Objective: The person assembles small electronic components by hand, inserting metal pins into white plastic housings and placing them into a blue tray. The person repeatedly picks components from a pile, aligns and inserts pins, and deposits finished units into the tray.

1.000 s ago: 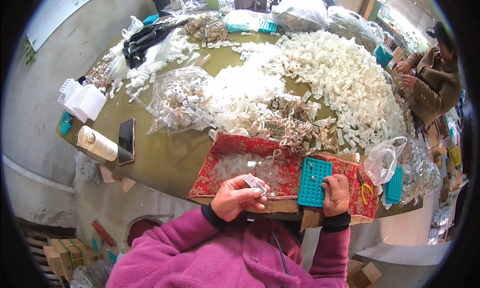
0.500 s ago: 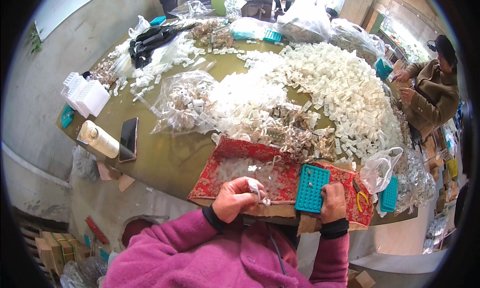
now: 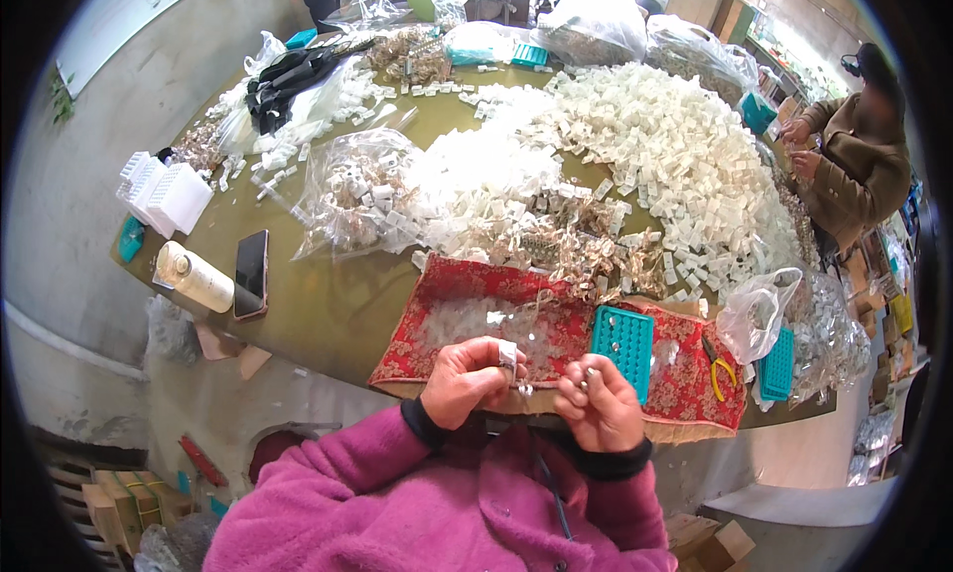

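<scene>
Between the thumb and forefinger of my left hand [image 3: 463, 381] is a small white tag [image 3: 508, 356], with a shiny bit hanging below it. To its right, my right hand [image 3: 604, 401] is raised with its fingers pinched on a tiny pale bead-like piece [image 3: 590, 372]; its exact kind is too small to tell. Just behind the right hand lies a teal tray [image 3: 623, 349] with rows of small pits and a few tiny pieces on it. Both hands are over the near edge of a red patterned cloth [image 3: 397, 358], where clear plastic bits [image 3: 467, 319] are scattered.
Pliers with yellow handles [image 3: 723, 375] lie on the cloth's right side, near a second teal tray [image 3: 776, 363]. Beyond are heaps of small white tags [image 3: 685, 165] and clear bags. A phone [image 3: 252, 274] and cream bottle [image 3: 194, 277] are leftward; a co-worker [image 3: 844, 165] sits at right.
My right hand has left the teal tray and moved left, close to my left hand, with a tiny piece between its fingertips. The left hand still holds the tag.
</scene>
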`<action>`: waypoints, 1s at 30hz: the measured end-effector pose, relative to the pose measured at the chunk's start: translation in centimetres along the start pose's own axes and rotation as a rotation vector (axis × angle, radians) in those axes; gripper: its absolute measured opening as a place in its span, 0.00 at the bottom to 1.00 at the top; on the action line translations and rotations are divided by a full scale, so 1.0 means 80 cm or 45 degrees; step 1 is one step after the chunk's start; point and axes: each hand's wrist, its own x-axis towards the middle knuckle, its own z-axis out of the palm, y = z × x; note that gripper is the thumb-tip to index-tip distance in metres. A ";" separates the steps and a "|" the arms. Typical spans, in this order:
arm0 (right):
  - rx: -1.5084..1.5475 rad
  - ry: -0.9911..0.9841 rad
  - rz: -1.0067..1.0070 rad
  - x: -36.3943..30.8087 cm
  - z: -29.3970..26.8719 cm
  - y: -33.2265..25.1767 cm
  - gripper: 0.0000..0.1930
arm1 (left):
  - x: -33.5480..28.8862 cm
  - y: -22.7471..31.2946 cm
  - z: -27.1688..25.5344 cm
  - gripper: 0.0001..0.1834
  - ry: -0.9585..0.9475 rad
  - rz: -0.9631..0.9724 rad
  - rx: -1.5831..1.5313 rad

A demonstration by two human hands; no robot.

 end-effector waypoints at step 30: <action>-0.200 0.273 -0.022 0.042 0.001 0.038 0.15 | -0.008 0.006 -0.017 0.14 0.084 -0.085 -0.032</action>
